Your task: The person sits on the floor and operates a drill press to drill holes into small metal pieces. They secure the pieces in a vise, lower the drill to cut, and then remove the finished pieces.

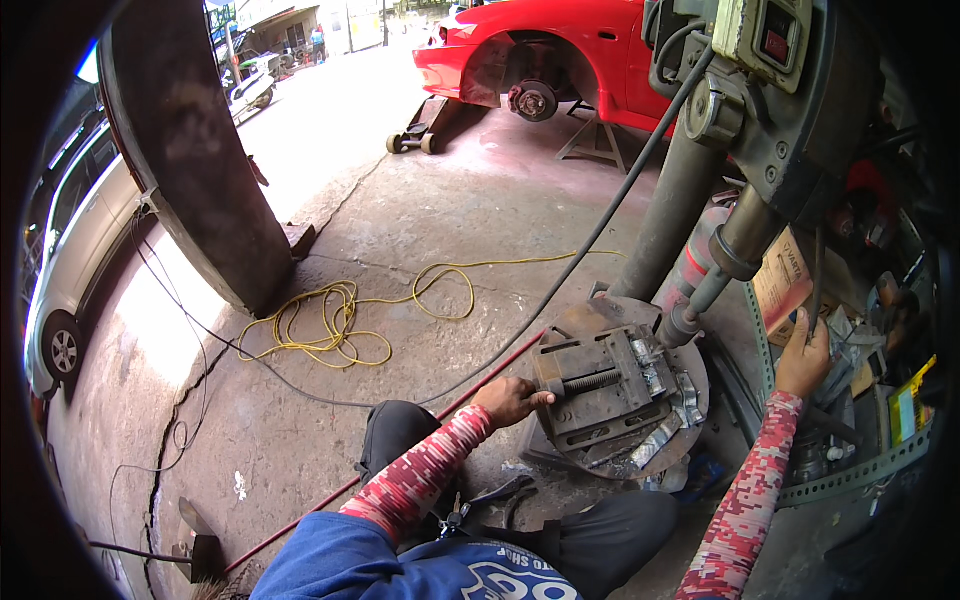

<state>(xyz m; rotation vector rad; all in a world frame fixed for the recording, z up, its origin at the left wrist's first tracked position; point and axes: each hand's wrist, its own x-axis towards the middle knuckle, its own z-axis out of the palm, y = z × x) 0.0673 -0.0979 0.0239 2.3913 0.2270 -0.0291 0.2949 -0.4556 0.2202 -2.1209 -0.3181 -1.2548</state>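
Observation:
My left hand [512, 400] is closed at the near-left end of a drill press vise [588, 436], by its threaded screw [590, 382]. The steel vise lies on the round table [697, 375] of a drill press [745, 130]. My right hand [806, 358] is wrapped round the lower end of a dark feed lever [818, 275] at the right. The chuck [680, 325] hangs low over the vise's far right side, next to a silvery metal piece [648, 367]. Another shiny piece [656, 442] lies at the table's near edge; whether a bit touches metal is hidden.
A perforated-angle rack [850, 488] of tools, scraps and a cardboard box [783, 280] stands at the right. Yellow cord [335, 320] and a black cable [575, 265] cross the concrete floor. Beyond are a dark pillar [190, 150] and a red car [560, 25] on stands.

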